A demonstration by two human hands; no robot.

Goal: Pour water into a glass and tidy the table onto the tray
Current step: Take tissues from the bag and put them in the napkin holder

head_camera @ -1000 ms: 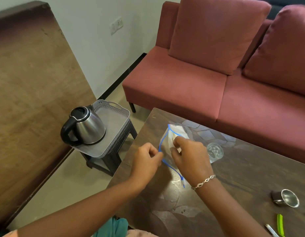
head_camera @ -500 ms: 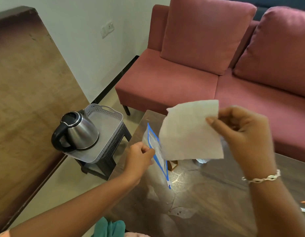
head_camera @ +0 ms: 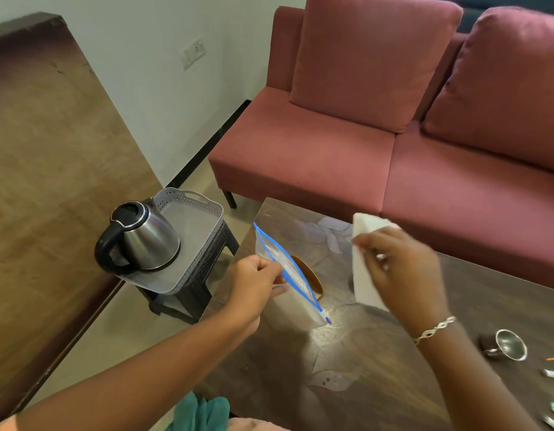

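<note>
Hands above dark table (head_camera: 347, 384). Pinches rim of upright blue-zip bag (head_camera: 292, 276) with left hand (head_camera: 253, 281), fingers curled together; clamps right hand (head_camera: 403, 272) fingers on white paper sheet (head_camera: 361, 284), blurred. Kettle (head_camera: 142, 237) inside grey tray (head_camera: 188, 194) on stool (head_camera: 213, 253), left of table. Steel cup (head_camera: 507, 343) on table, right of right wrist.

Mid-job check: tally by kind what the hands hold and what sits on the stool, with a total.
tray: 1, on the stool
kettle: 1, in the tray
zip bag: 1, pinched by the left hand
napkin: 1, held by the right hand
total: 4
</note>
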